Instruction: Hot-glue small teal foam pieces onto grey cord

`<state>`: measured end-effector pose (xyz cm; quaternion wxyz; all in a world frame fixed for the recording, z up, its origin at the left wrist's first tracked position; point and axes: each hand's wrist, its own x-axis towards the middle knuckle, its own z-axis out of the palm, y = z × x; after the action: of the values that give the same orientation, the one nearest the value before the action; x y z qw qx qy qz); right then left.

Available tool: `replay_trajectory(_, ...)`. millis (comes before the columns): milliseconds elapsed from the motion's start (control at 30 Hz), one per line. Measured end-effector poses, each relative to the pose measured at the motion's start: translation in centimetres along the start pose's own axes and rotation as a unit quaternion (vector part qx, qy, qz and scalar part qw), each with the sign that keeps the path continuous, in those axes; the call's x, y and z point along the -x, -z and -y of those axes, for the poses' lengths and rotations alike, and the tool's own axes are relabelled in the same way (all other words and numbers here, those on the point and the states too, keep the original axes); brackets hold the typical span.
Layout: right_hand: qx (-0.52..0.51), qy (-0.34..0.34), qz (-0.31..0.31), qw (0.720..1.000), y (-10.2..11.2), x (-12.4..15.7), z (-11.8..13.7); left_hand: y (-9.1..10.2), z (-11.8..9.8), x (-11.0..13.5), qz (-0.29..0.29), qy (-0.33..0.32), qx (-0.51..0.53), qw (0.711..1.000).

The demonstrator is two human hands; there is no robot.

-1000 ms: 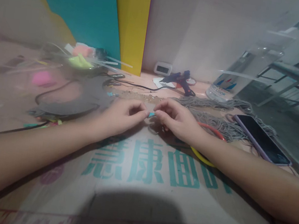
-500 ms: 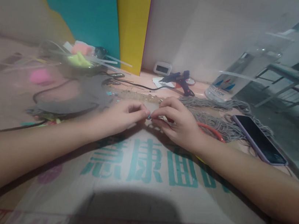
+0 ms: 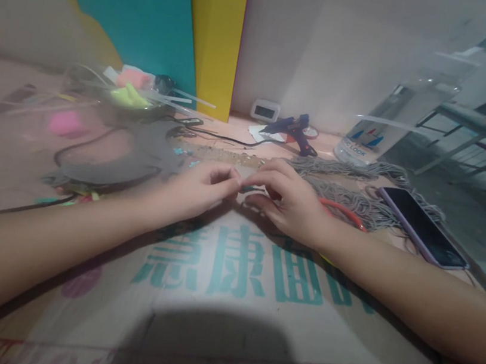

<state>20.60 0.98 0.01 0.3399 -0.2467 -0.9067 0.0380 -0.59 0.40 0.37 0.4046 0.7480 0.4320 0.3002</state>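
My left hand (image 3: 213, 187) has thumb and index finger pinched together over the middle of the printed sheet. A tiny bluish piece (image 3: 247, 188) shows at its fingertips, too small to name. From the right, my right hand (image 3: 283, 197) reaches to the same spot with bent fingers. Its index fingertip is close against the left fingertips, while its thumb is apart below, leaving a gap. Under both hands lies a pale sheet with green characters (image 3: 242, 266). A red-orange handle (image 3: 342, 211) shows behind my right wrist.
A dark blue glue gun (image 3: 293, 130) lies at the back by a white digital clock (image 3: 264, 111). Right: clear bottle (image 3: 361, 141), grey cord bundles (image 3: 349, 197), phone (image 3: 424, 228). Left: grey sheet material (image 3: 108, 172), pink lump (image 3: 67, 122), bag with yellow material (image 3: 129, 95).
My right thumb has come away from the index finger, opening a gap around the bluish piece. My left hand stays pinched, almost in place.
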Motion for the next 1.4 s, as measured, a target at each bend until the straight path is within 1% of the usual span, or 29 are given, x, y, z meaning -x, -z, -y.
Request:
replay_trajectory(100,-0.018,-0.031,-0.011,0.999,0.21,-0.13,0.18,-0.08,-0.11,0.06,-0.028,-0.013,-0.011,0.999)
replay_trajectory(200,-0.058,-0.103,-0.022,0.993,0.44,-0.34,0.36,-0.16,-0.44,0.28,-0.044,-0.016,-0.023,0.999)
replay_trajectory(267,-0.105,-0.172,-0.011,0.979,0.47,-0.44,0.42,-0.19,-0.66,0.43,-0.054,-0.024,-0.035,0.998)
replay_trajectory(333,-0.157,-0.232,0.006,0.96,0.35,-0.46,0.42,-0.16,-0.79,0.53,-0.064,-0.035,-0.051,0.996)
replay_trajectory(400,-0.206,-0.266,0.023,0.942,0.13,-0.41,0.37,-0.09,-0.79,0.58,-0.072,-0.048,-0.065,0.994)
replay_trajectory(467,-0.245,-0.274,0.038,0.929,-0.07,-0.35,0.28,0.0,-0.69,0.59,-0.078,-0.055,-0.077,0.993)
replay_trajectory(500,-0.252,-0.273,0.041,0.928,-0.12,-0.34,0.24,0.03,-0.63,0.59,-0.079,-0.056,-0.08,0.992)
replay_trajectory(633,-0.19,-0.261,0.012,0.946,0.05,-0.53,0.19,0.06,-0.5,0.53,-0.089,-0.051,-0.088,0.991)
replay_trajectory(700,-0.173,-0.263,0.006,0.949,0.26,-0.69,0.26,0.04,-0.55,0.49,-0.088,-0.055,-0.094,0.99)
replay_trajectory(867,-0.169,-0.273,0.018,0.947,0.53,-0.88,0.43,-0.02,-0.6,0.48,-0.064,-0.063,-0.117,0.989)
replay_trajectory(967,-0.182,-0.293,0.029,0.938,0.46,-0.82,0.47,0.02,-0.37,0.49,-0.064,-0.071,-0.13,0.987)
replay_trajectory(1067,-0.195,-0.306,0.019,0.932,0.36,-0.8,0.61,0.02,-0.09,0.45,-0.055,-0.079,-0.127,0.987)
replay_trajectory(1133,-0.196,-0.307,0.012,0.931,0.34,-0.84,0.73,-0.04,-0.02,0.4,-0.044,-0.076,-0.121,0.989)
replay_trajectory(1200,-0.199,-0.309,0.015,0.93,0.35,-0.87,0.8,-0.12,-0.1,0.37,-0.045,-0.069,-0.121,0.989)
replay_trajectory(1267,-0.201,-0.306,0.019,0.93,0.36,-0.84,0.74,-0.17,-0.28,0.36,-0.054,-0.065,-0.125,0.988)
replay_trajectory(1400,-0.186,-0.273,0.008,0.944,0.29,-0.64,0.27,-0.12,-0.52,0.37,-0.068,-0.055,-0.112,0.99)
